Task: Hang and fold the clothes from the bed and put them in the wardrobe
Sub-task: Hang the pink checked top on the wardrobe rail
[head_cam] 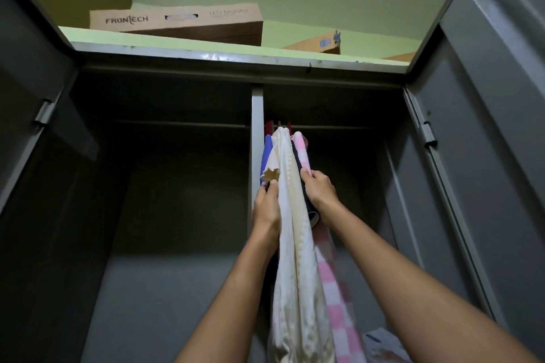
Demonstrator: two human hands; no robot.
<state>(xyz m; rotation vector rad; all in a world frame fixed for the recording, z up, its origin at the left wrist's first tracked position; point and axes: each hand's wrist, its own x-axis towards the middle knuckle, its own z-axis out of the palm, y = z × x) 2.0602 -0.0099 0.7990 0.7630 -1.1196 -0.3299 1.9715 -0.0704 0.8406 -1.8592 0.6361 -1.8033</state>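
Inside the open grey metal wardrobe (257, 115), several garments hang close together on the rail (333, 127) just right of the centre divider. A cream-white garment (290, 233) hangs in front, with a pink-and-white checked one (331, 283) to its right, a blue one (267, 147) to its left and a dark one between. My left hand (266, 209) pinches the scalloped cream edge on the left side. My right hand (320, 193) grips the dark and pink garments on the right side.
The wardrobe's left compartment (177, 186) is dark, with a bare rail across it. Both doors (486, 97) stand open at the sides. Cardboard boxes (177, 22) sit on top of the wardrobe. Something pale lies at the bottom right (380, 342).
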